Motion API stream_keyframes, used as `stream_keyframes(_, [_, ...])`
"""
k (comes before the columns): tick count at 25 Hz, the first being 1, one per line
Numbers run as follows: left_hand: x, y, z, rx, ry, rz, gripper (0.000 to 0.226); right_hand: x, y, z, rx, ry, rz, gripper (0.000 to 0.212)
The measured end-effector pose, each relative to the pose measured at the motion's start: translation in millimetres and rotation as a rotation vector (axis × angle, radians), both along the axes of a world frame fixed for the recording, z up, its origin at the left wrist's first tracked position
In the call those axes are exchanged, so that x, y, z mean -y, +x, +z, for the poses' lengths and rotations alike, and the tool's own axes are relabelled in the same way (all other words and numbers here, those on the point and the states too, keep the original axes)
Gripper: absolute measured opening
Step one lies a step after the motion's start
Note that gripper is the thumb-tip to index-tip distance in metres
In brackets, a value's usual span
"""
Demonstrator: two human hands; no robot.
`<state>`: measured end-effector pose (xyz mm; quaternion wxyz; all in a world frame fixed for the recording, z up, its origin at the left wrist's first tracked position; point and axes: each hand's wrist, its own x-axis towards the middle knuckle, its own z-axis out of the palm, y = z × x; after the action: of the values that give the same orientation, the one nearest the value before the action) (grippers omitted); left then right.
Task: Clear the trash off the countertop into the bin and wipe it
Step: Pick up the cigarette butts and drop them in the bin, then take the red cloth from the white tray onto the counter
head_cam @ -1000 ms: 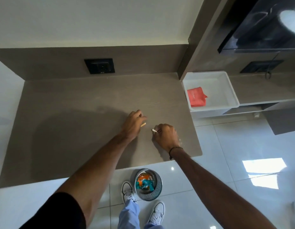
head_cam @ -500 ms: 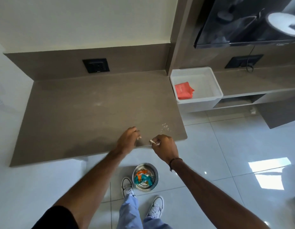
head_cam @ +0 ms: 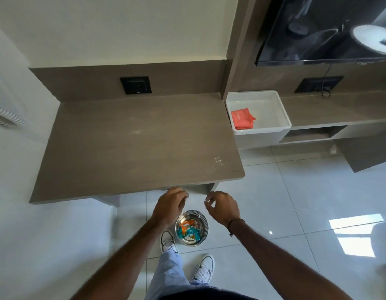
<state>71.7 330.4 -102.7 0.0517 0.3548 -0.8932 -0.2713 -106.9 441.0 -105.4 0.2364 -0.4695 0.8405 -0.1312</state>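
While both hands hovered off the grey-brown countertop edge above the round metal bin, left hand curled, contents unclear; right hand pinched sth small, white.

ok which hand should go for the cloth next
Right, probably. The right hand is nearer the orange cloth in the white tub off the countertop's right end.

tabletop: matt wood-grain, smeared near right front corner | bin below it: shiny ribbed metal | floor: glossy tile | tub right of tabletop: smooth white plastic
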Motion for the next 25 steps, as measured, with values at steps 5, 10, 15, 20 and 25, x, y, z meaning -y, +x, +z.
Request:
stream_keyframes(5, [47.6, -24.0, 19.5, -0.131, -0.059, -0.012, 0.02, 31.5, -17.1, 19.4, -0.079, -0.147, -0.094, 0.011])
stream_keyframes(10, [102.2, -75.1, 28.2, -0.105, -0.048, -0.118, 0.031, 69.0, -62.9, 44.6, -0.16, -0.258, -0.271, 0.015])
stream_keyframes(15, [142.1, -168.6, 34.0, -0.043, -0.073, -0.2, 0.044, 101.6, -150.8, 64.7, -0.094, -0.246, -0.513, 0.024])
stream_keyframes(20, [176.4, -285.9, 25.9, -0.012, -0.149, -0.19, 0.039, 139.6, -266.7, 53.0, 0.034, -0.115, -0.585, 0.052])
stream_keyframes(25, [209.9, -398.6, -6.5, 0.157, -0.183, -0.172, 0.028, 197.0, -355.0, 11.6, 0.132, 0.022, -0.469, 0.06])
